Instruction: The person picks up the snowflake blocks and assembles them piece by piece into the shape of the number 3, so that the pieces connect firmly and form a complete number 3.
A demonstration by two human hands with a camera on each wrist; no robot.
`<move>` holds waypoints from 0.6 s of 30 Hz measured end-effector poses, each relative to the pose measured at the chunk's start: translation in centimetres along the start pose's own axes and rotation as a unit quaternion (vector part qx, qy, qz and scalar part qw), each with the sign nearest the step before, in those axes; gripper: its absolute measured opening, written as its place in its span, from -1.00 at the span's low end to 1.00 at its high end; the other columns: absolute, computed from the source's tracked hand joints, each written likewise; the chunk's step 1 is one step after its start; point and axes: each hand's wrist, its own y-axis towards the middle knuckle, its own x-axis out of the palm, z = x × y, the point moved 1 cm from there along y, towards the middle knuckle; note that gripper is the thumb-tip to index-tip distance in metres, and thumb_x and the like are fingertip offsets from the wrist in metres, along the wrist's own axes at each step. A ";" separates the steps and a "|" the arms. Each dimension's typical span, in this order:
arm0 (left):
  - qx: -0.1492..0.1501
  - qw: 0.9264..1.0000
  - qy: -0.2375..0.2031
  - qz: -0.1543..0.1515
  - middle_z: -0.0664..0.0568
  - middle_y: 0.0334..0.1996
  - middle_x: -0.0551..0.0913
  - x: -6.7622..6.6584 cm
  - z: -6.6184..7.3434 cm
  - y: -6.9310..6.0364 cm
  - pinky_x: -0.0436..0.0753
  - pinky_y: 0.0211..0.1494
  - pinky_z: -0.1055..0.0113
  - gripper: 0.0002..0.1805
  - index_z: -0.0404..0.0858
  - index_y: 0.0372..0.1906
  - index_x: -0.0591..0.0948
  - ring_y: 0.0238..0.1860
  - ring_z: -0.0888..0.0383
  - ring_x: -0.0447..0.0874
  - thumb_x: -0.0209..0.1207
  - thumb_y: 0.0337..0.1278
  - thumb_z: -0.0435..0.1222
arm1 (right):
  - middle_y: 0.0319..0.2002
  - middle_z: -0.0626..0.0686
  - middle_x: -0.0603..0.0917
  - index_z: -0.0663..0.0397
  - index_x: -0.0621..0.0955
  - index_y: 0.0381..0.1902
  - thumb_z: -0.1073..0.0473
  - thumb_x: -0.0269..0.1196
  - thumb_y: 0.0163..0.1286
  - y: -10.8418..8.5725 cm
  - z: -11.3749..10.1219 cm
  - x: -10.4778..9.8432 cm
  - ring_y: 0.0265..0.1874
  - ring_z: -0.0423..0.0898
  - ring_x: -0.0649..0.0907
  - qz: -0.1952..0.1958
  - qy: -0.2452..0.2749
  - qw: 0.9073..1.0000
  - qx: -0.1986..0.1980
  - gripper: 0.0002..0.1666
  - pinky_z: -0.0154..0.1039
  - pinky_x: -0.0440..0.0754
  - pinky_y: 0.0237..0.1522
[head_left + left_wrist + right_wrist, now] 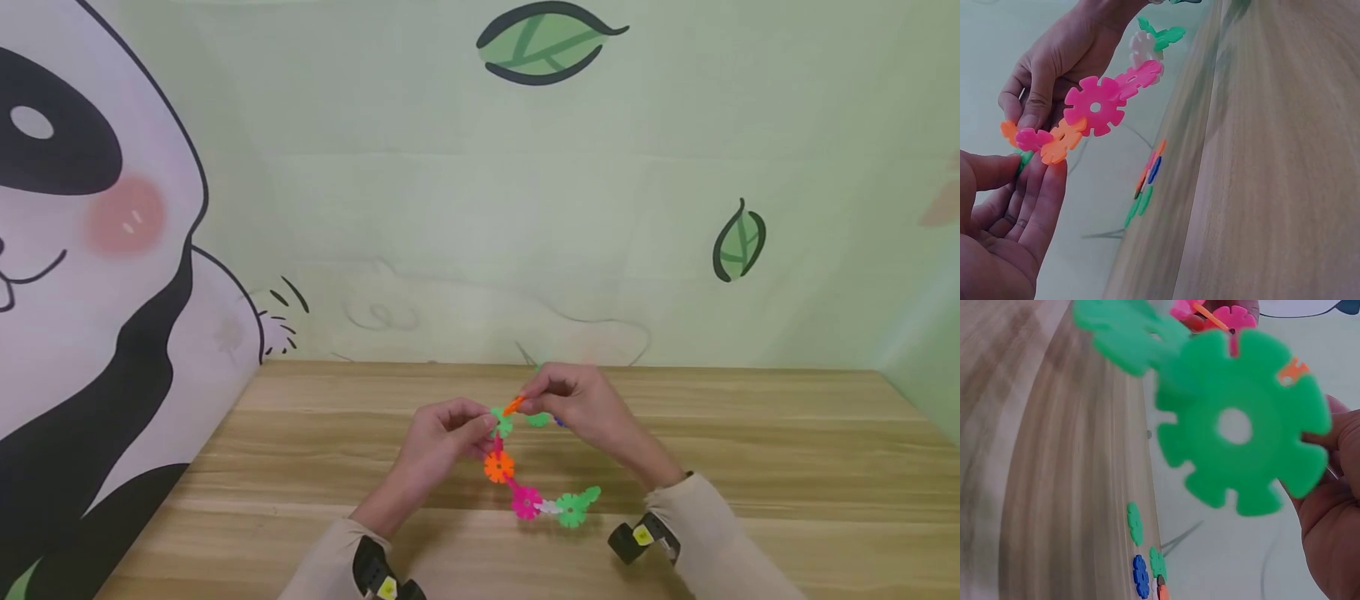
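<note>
My left hand (pixel 446 429) pinches a green notched disc (pixel 501 422) between thumb and fingers. That disc is at the upper end of a chain of interlocking plastic flower discs. Below it hang an orange disc (pixel 498 467), a pink disc (pixel 527 502), a white one (pixel 550 507) and green ones (pixel 572 510) at the far end. My right hand (pixel 577 400) pinches a loose-looking orange disc (pixel 514 405) by its edge, right against the held green disc. Whether their slots interlock is unclear. The chain's green end disc (pixel 1260 456) looms large in the right wrist view.
Behind my hands, several loose discs lie on the wooden table (pixel 300 467), among them a green disc (pixel 1135 524) and a blue disc (pixel 1140 576). A pale green backdrop (pixel 420 208) with a panda and leaves stands at the table's back edge.
</note>
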 end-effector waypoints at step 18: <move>0.007 1.000 -0.004 0.003 -0.08 -0.36 0.76 0.0 0.5 0.0 0.84 -0.13 0.26 -0.85 -0.53 -0.10 0.70 -0.36 0.13 0.74 0.29 0.42 -0.45 | -0.25 0.17 0.80 0.33 0.74 -0.23 0.54 0.33 0.40 0.0 0.3 0.9 -0.24 0.05 0.84 0.023 0.027 0.999 0.006 -0.90 -0.20 0.81 -0.10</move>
